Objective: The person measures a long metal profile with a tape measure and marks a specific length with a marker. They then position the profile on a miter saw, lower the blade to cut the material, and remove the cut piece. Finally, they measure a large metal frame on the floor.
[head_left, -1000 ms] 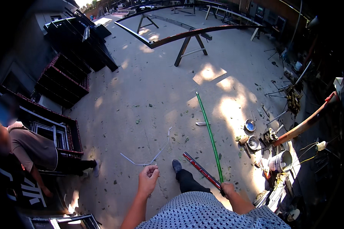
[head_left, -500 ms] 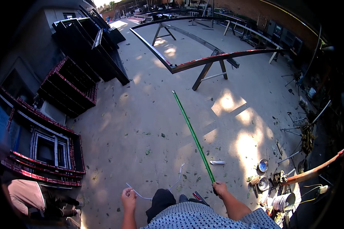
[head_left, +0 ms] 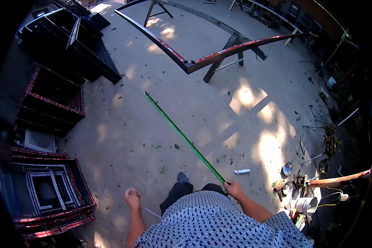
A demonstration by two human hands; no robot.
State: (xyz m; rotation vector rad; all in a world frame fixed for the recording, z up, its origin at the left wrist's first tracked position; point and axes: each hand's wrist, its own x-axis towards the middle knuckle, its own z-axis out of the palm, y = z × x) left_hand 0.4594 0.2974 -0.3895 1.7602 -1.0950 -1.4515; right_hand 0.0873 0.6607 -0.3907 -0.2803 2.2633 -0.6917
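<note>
My right hand (head_left: 234, 189) is closed round the near end of a green tape measure (head_left: 182, 136). Its long blade slants out to the far left over the floor, and a small metal hook shows at the tip. The case is mostly hidden by my fingers. To the left of my body, my left hand (head_left: 132, 198) is raised with its fingers curled in, and nothing sticks out of it. A thin white strip (head_left: 153, 213) shows between my left forearm and my leg, apart from the hand.
Ahead, a large dark metal frame (head_left: 219, 54) with red-and-white film rests on trestles. Stacked frames (head_left: 49, 103) line the left side, with more framed panels (head_left: 56, 190) nearer. Buckets (head_left: 306, 205), bowls and tools crowd the right. A white piece (head_left: 242, 171) lies on the floor.
The tape's tip has swung left. My left hand has shifted slightly left and up, and the white strip now appears apart from it. My view has moved forward, nearer the frame.
</note>
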